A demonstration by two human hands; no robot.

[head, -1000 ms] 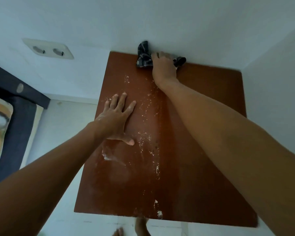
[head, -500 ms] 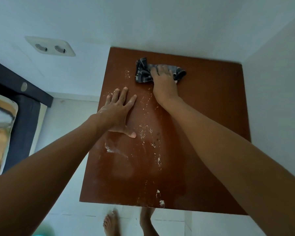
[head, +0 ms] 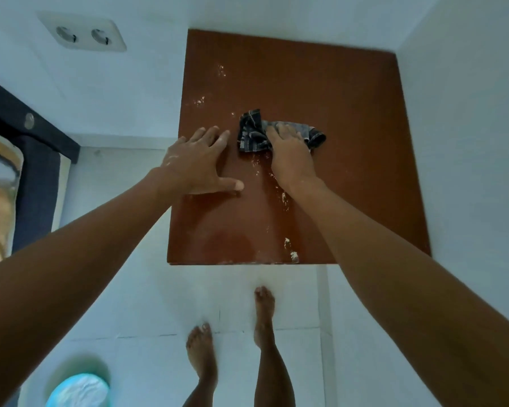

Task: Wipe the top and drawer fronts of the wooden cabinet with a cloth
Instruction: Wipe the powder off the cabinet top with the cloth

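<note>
The wooden cabinet's reddish-brown top (head: 350, 136) fills the middle of the head view, seen from above, with white dust specks along its left half and front edge. A dark checked cloth (head: 252, 132) lies crumpled near the middle of the top. My right hand (head: 291, 155) presses down on the cloth with fingers over it. Beside it, my left hand (head: 196, 163) rests flat on the top near the left edge, fingers spread, holding nothing. The drawer fronts are hidden below the top.
White walls close in behind and to the right of the cabinet. A double wall socket (head: 84, 35) sits at upper left. A dark bed frame (head: 39, 148) stands at left. My bare feet (head: 263, 312) stand on white floor tiles; a pale blue round object (head: 78, 390) lies at bottom left.
My right hand has dragged the cloth from the back edge toward the middle of the top. The view has tilted down, showing more floor and my feet. My left hand stays flat.
</note>
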